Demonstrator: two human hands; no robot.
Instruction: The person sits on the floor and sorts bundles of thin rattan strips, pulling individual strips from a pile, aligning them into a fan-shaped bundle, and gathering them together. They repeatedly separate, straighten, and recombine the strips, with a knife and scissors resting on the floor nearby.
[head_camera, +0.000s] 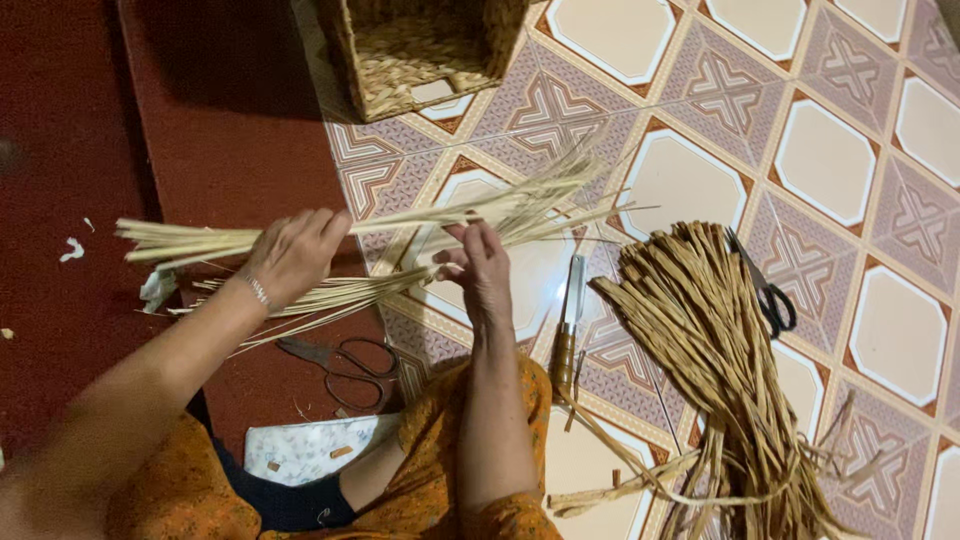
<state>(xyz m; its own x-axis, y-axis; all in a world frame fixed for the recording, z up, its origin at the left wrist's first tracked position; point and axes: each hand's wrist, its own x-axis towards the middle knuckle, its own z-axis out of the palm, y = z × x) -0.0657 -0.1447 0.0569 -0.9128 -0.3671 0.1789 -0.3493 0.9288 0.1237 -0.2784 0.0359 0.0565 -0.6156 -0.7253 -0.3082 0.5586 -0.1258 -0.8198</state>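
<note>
A tiled floor (850, 170) carries a big sheaf of brown twisted fibre (700, 340) at right and a woven basket (420, 50) far off. The left hand (295, 255), fingers closed, grips a pale straw bundle (400, 220); the right hand (480, 265) pinches its strands. Scissors (345, 362) lie near.

The person wears an orange patterned garment over something dark, navy perhaps, arms bare below it, with a thin silvery bracelet (257, 290) on the left wrist.
</note>
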